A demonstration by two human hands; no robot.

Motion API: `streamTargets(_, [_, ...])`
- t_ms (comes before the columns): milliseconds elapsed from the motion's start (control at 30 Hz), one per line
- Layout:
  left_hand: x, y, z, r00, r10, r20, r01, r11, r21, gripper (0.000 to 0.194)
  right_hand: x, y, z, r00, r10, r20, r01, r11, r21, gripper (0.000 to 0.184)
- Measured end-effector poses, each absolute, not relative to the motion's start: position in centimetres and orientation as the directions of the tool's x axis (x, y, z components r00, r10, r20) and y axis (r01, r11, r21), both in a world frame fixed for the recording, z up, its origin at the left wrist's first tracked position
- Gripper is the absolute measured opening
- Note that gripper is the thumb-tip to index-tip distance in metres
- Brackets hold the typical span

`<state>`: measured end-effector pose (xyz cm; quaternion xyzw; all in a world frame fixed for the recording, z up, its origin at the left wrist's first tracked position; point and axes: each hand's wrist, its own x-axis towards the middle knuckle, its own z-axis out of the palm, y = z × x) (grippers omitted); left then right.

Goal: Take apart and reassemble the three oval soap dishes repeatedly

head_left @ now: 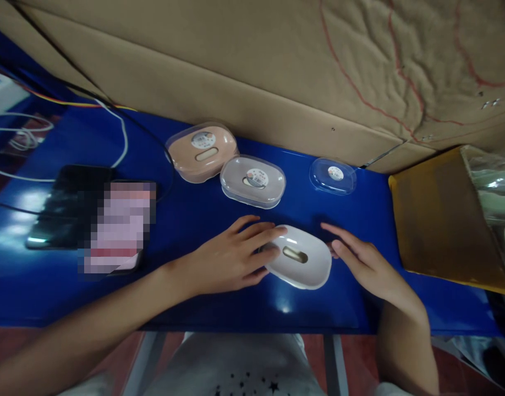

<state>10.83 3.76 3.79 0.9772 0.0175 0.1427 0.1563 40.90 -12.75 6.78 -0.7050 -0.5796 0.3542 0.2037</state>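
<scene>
A white oval soap dish (pixel 316 267) with a slot in its middle sits near the front of the blue table. My left hand (pixel 225 258) grips its left end, fingertips over the rim. At the dish's right end is my right hand (pixel 366 261), its index finger stretched out and its thumb apart. Whether that hand touches the dish is hard to tell. Behind stand a grey soap dish (pixel 236 181) and a pinkish soap dish (pixel 182 154), both under clear lids with round labels. A loose clear lid (pixel 343 184) with a label lies back right.
Two phones lie at left, one dark (pixel 66 203) and one with a blurred screen (pixel 122 225). Cables (pixel 124 137) run behind them. A cardboard wall (pixel 236 99) closes off the back of the blue table (pixel 186 308). An open carton (pixel 438 220) with clear-wrapped items stands at right.
</scene>
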Motion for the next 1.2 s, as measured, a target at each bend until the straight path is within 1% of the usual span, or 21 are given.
streamTargets(67, [10.8,3.8,4.0,0.962,0.08,0.259,-0.004,-0.952,0.307,0.026,41.0,-12.8,6.5,0.077,0.977,-0.2,0.678,-0.198,-0.708,0.052])
streamTargets(100, [10.7,3.8,4.1,0.964,0.081,0.251,-0.001,-0.951,0.308,0.027,41.0,-12.8,6.5,0.061,0.986,-0.157,0.707,-0.154,-0.69,0.055])
streamTargets(167, [10.7,3.8,4.2,0.966,0.087,0.243,0.006,-0.949,0.315,0.029,40.9,-12.7,6.6,0.002,0.996,-0.085,0.794,-0.053,-0.606,0.064])
streamTargets(200, [10.8,3.8,4.1,0.966,0.092,0.241,0.01,-0.947,0.321,0.03,40.8,-12.7,6.7,-0.038,0.997,-0.067,0.829,-0.006,-0.56,0.071])
streamTargets(300, [11.0,3.5,3.6,0.964,0.112,0.241,0.021,-0.936,0.352,0.036,39.9,-12.7,7.0,-0.18,0.979,-0.091,0.866,0.114,-0.487,0.099])
streamTargets(367, [11.2,3.3,3.1,0.962,0.122,0.245,0.025,-0.93,0.367,0.04,39.1,-12.8,7.0,-0.24,0.964,-0.11,0.873,0.165,-0.459,0.107])
streamTargets(433, [11.4,3.2,2.7,0.959,0.124,0.256,0.022,-0.93,0.366,0.042,38.4,-13.0,6.9,-0.265,0.958,-0.112,0.882,0.194,-0.43,0.102])
streamTargets(500, [11.5,3.1,2.5,0.954,0.135,0.266,0.036,-0.938,0.346,0.039,38.0,-13.0,6.7,-0.265,0.961,-0.084,0.887,0.209,-0.412,0.092])
streamTargets(667, [11.6,3.5,2.4,0.909,0.285,0.303,0.198,-0.937,0.288,0.026,37.8,-12.1,5.8,-0.224,0.969,0.102,0.911,0.245,-0.331,0.063])
streamTargets(733, [11.6,3.6,2.5,0.898,0.317,0.306,0.232,-0.931,0.282,0.026,37.8,-11.6,5.4,-0.226,0.963,0.145,0.916,0.261,-0.303,0.056])
streamTargets(800, [11.5,3.6,2.6,0.898,0.316,0.305,0.232,-0.931,0.28,0.03,37.8,-11.4,5.1,-0.232,0.96,0.158,0.919,0.269,-0.287,0.05])
streamTargets(867, [11.5,3.6,2.8,0.899,0.306,0.315,0.22,-0.934,0.281,0.036,37.6,-11.4,4.9,-0.238,0.959,0.157,0.922,0.274,-0.275,0.047])
streamTargets(967, [11.3,3.6,3.0,0.894,0.289,0.342,0.206,-0.944,0.259,0.045,37.5,-11.6,4.9,-0.256,0.956,0.143,0.924,0.285,-0.253,0.047])
streamTargets(1033, [11.2,3.8,3.2,0.904,0.253,0.344,0.189,-0.959,0.21,0.047,37.8,-11.5,4.9,-0.282,0.949,0.14,0.917,0.31,-0.25,0.048])
streamTargets(1100, [11.2,3.9,3.3,0.924,0.209,0.319,0.169,-0.974,0.15,0.047,38.6,-10.7,4.8,-0.298,0.938,0.175,0.905,0.336,-0.259,0.049])
streamTargets(1167, [11.1,3.9,3.5,0.939,0.176,0.295,0.151,-0.983,0.104,0.046,40.0,-9.2,4.7,-0.262,0.939,0.224,0.916,0.315,-0.248,0.052])
streamTargets(1200, [11.1,3.9,3.6,0.942,0.167,0.29,0.146,-0.985,0.091,0.046,40.9,-8.2,4.6,-0.216,0.947,0.238,0.938,0.269,-0.219,0.055])
